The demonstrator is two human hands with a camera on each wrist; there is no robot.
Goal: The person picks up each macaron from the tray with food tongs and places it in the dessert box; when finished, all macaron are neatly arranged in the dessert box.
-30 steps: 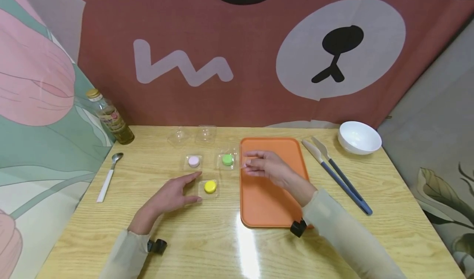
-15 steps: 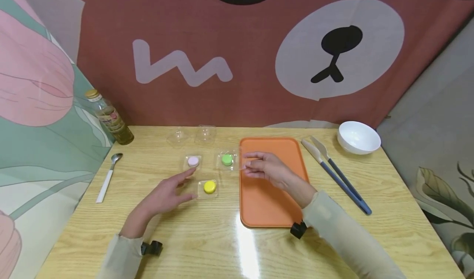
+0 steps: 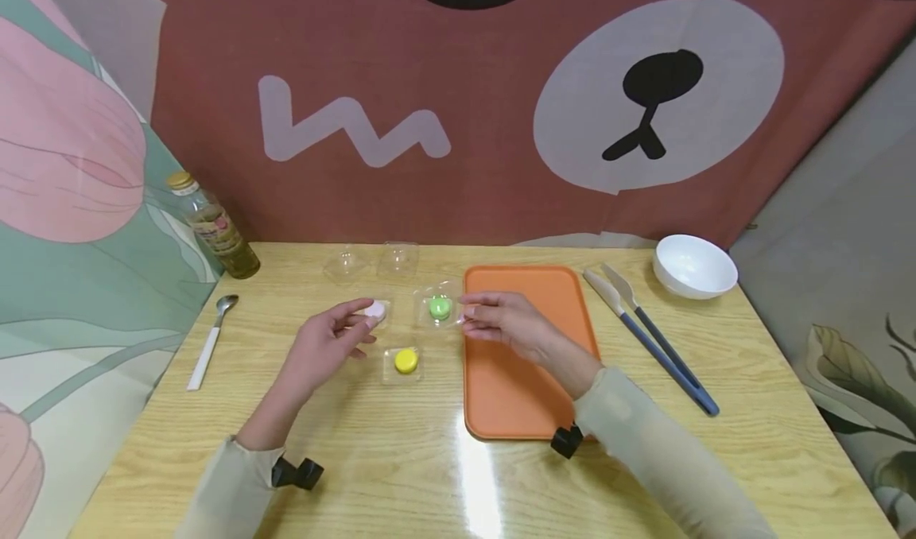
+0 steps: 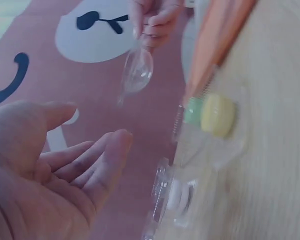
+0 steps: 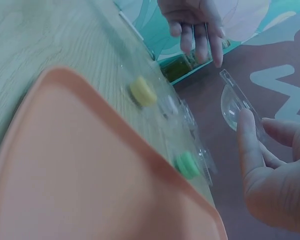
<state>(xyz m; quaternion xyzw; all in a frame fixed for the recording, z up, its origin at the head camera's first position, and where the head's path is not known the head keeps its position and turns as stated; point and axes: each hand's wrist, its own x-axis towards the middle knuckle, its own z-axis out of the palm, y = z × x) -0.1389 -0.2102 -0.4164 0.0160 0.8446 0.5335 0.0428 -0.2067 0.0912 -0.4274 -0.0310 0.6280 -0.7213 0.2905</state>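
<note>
My right hand [image 3: 504,320] pinches a clear plastic domed lid [image 5: 232,107] by its edge, thumb against fingers. The lid stands raised off the table in both wrist views, and in the head view it overlaps the green macaron [image 3: 440,308]. My left hand [image 3: 325,347] hovers with loosely bent fingers and nothing in them, as its palm [image 4: 55,185] shows in the left wrist view. From above, its fingertips partly cover the pale pink macaron [image 3: 376,309]. Closer to me sits a yellow macaron [image 3: 405,360]. Each macaron rests in a clear plastic base.
Two clear domed pieces [image 3: 397,259] lie at the back. Below my right hand is an orange tray [image 3: 525,396]. Right of it are a knife and tongs with blue handles [image 3: 669,356] and a white bowl [image 3: 694,266]. A bottle [image 3: 218,233] and spoon [image 3: 211,344] stand left.
My left hand has drawn back from beside the yellow macaron toward the pink one, its thumb and fingers closer together. My right hand has shifted slightly left, holding the lid.
</note>
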